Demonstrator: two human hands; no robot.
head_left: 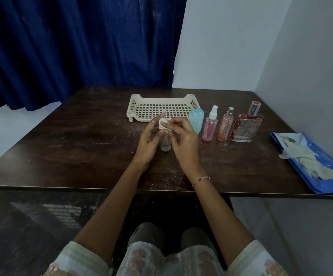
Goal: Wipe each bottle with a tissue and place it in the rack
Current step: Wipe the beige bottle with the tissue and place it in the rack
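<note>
A small clear bottle (pixel 165 145) stands on the dark table (pixel 81 148) between my hands, mostly hidden by them. My right hand (pixel 182 139) pinches a folded white tissue (pixel 163 123) against the bottle's top. My left hand (pixel 149 140) is at the bottle's left side, fingers fairly straight and touching the tissue; how it holds the bottle is hidden. The cream perforated rack (pixel 139 101) sits empty just behind. To its right stand a teal bottle (pixel 196 120), a pink spray bottle (pixel 210 126), a slim orange-pink spray bottle (pixel 225 125) and a flat red-stained glass bottle (pixel 245 124).
A blue tissue packet (pixel 325 176) with white tissues pulled out lies at the table's right front corner. A white wall runs along the right side and a blue curtain hangs behind the table. White specks dust the tabletop.
</note>
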